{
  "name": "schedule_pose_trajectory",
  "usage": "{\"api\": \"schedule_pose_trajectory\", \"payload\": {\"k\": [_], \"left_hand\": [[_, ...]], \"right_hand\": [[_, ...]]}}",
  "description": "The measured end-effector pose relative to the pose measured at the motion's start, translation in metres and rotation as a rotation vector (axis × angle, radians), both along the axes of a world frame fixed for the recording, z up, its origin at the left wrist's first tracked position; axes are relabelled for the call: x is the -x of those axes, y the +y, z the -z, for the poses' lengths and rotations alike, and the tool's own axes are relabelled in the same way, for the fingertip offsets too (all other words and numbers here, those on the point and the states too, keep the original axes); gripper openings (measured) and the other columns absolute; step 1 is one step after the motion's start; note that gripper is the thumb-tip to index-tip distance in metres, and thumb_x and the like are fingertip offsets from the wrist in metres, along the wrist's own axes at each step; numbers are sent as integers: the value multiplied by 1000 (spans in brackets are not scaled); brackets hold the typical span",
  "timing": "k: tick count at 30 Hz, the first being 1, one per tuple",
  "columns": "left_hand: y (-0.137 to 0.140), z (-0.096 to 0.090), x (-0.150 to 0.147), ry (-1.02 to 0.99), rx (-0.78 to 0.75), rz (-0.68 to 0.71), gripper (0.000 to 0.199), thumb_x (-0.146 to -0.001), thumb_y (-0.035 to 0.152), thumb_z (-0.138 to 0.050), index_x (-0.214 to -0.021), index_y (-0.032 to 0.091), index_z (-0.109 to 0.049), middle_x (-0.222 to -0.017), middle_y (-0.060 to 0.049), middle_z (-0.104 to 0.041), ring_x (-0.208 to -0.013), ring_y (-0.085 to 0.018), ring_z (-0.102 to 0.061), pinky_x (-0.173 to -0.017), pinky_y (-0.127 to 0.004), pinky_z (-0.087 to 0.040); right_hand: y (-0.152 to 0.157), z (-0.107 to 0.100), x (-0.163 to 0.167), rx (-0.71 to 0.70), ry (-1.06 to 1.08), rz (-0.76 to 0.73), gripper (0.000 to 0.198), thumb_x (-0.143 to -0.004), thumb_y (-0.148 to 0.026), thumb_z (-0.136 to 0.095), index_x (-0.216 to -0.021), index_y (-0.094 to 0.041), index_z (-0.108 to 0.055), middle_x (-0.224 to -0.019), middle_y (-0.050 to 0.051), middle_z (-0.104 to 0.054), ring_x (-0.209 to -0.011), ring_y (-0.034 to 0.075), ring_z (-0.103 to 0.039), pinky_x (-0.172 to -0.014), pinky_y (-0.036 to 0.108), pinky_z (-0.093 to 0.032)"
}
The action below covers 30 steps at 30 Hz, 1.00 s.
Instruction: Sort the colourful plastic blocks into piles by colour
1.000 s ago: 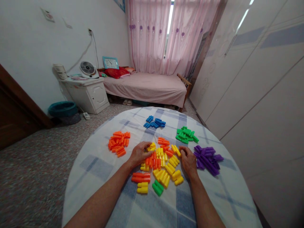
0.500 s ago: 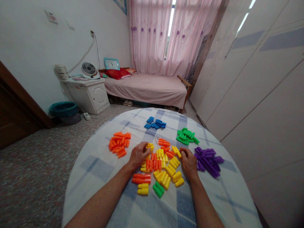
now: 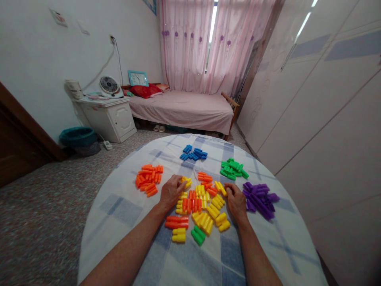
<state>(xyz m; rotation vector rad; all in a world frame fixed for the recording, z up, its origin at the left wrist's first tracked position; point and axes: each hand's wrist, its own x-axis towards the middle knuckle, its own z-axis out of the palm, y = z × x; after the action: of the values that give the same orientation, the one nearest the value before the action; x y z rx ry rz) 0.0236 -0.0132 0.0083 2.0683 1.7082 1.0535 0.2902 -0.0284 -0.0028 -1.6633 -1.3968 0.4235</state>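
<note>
My left hand (image 3: 172, 193) is closed in a pinch on a yellow plastic building block (image 3: 186, 182) made of joined tubes. Its fingers partly cover that block. On the other side of the pile, my right hand (image 3: 237, 201) has curled fingers, with the tips at the end of another yellow block (image 3: 220, 188). Between the hands lie several yellow blocks (image 3: 213, 211) and orange blocks (image 3: 192, 205), close together or joined. Nearer to me are an orange block (image 3: 176, 222), a yellow block (image 3: 178, 235) and a green block (image 3: 198, 235).
A round table with a checked cloth (image 3: 116, 204) bears separate heaps: orange blocks (image 3: 149, 178) left, blue blocks (image 3: 195, 153) at the back, green blocks (image 3: 233, 169) and purple blocks (image 3: 260, 198) right. Beyond stand a bed (image 3: 184, 107), a white cabinet (image 3: 120, 119) and a wardrobe (image 3: 312, 119).
My left hand has shifted slightly up and left, and the yellow block in its fingers has turned a little. The right hand stays by its yellow block. The camera view has moved slightly.
</note>
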Motion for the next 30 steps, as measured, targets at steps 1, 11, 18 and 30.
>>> {"api": "schedule_pose_trajectory", "payload": {"k": [1, 11, 18, 30], "left_hand": [[0, 0, 0, 37, -11, 23, 26, -87, 41, -49, -99, 20, -58, -93, -2, -63, -80, -15, -60, -70, -25, -46], [-1, 0, -5, 144, -30, 118, 25, -79, 26, -57, -104, 21, -55, -95, -2, -63, -83, -15, -59, -73, -25, -45], [4, -1, -8, 97, 40, 170, 28, -78, 31, -59, -105, 23, -58, -93, 0, -63, -76, -13, -58, -70, -25, -45], [63, -41, 21, 254, -57, -281, 25, -83, 29, -52, -108, 22, -55, -101, -6, -58, -84, -17, -59, -72, -26, -47]], "right_hand": [[0, 0, 0, -2, -2, 1, 40, -78, -38, -38, -95, -15, -66, -98, 11, -68, -90, 24, -61, -81, 35, -44], [-3, -3, 2, 0, -1, -1, 37, -79, -36, -39, -96, -17, -65, -98, 9, -68, -89, 23, -61, -81, 34, -44], [-3, -5, 2, 6, -7, -9, 35, -79, -35, -39, -96, -18, -65, -97, 8, -68, -88, 22, -61, -80, 33, -43], [0, -1, -1, 5, 6, -24, 36, -80, -36, -39, -96, -18, -65, -98, 8, -68, -90, 22, -61, -80, 33, -44]]}}
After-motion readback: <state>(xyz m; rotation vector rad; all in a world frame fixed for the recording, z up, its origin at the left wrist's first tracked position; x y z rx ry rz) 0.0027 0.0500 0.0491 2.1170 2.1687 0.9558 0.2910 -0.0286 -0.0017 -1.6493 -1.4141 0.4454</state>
